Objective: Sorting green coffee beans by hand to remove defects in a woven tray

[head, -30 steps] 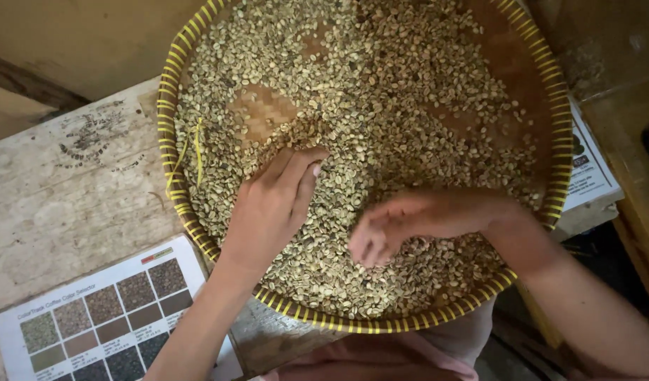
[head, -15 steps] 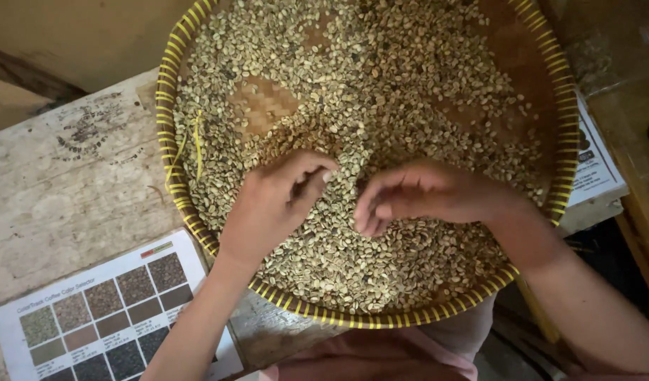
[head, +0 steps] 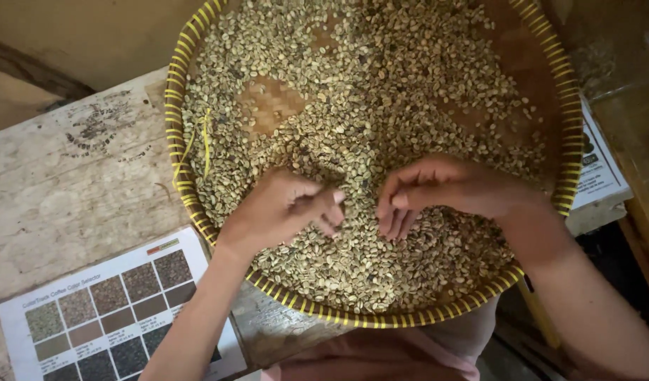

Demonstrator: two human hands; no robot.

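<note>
beans: pale green coffee beans (head: 381,106) spread all over a round woven tray (head: 566,120) with a yellow-laced rim, way too many to count, so call it one big layer with a couple of bare patches up top

tray: just one, sitting on a worn wooden counter (head: 77,183), near edge poking out past the counter toward the person

left hand: left hand (head: 282,212) is down on the beans, fingers curled in with thumb and fingertips pinched together; looks like it's nipping a bean or two but honestly can't see what's inside

right hand: right hand (head: 444,190) right next to it, fingers bent and hanging down loosely onto the beans, not clamped on anything I can make out

hands count: two, both the same person's, nearly touching in the middle of the tray

paper stuff: one colour chart (head: 113,310) with brown and green swatches by the left forearm, plus one more printed sheet (head: 599,169) tucked under the tray's right side

risk 1: forearms lean over the overhanging rim, so my guess is a hard press there could tip it and dump beans

risk 2: flicking fast near the rim might send beans over the edge

risk 3: loose yellow strand (head: 206,144) on the left could get mixed into a pinch
</note>
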